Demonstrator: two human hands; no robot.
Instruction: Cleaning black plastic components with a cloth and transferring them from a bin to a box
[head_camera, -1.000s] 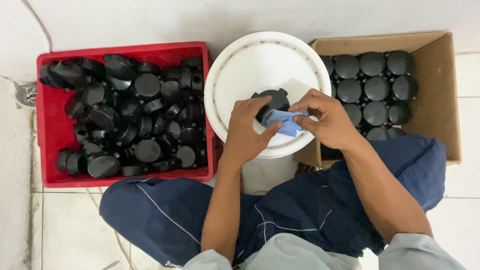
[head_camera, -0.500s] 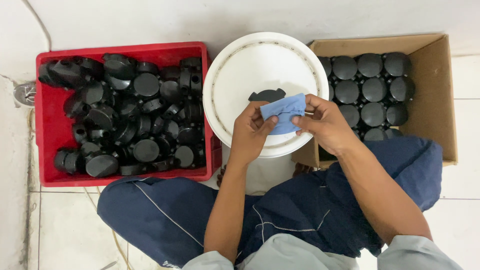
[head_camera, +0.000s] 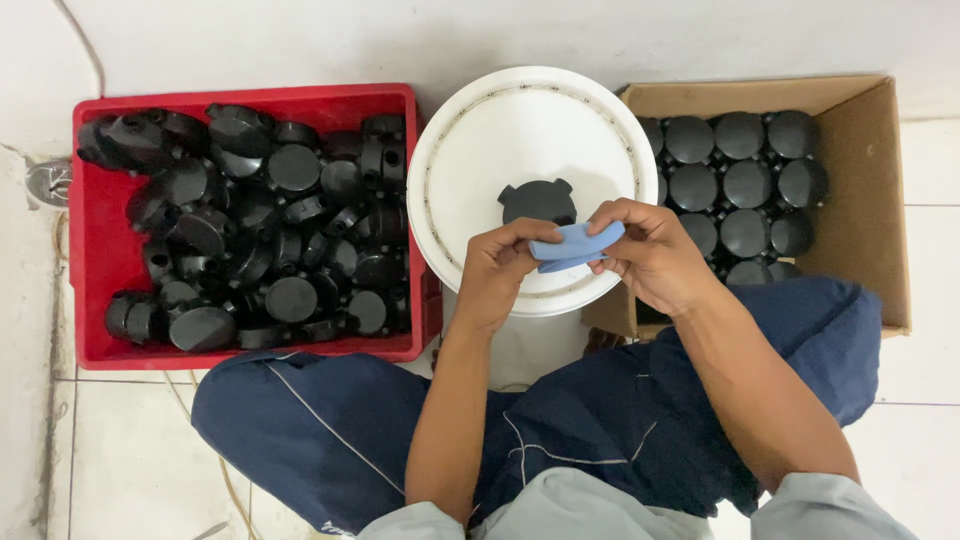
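Blue cloth (head_camera: 575, 246) now folded — pinched between left hand (head_camera: 497, 272), right hand (head_camera: 652, 258)

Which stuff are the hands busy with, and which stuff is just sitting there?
Busy with:
- blue pad, pinched between left hand and right hand
- black round part lying on the white lid

Just sitting:
- red crate of jumbled black parts
- cardboard box of neatly rowed black parts

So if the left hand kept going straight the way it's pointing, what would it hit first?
The left hand points up and slightly right, pinching the blue cloth. Straight on, it would probably meet the black round part lying on the white bucket lid, though depth is unclear.
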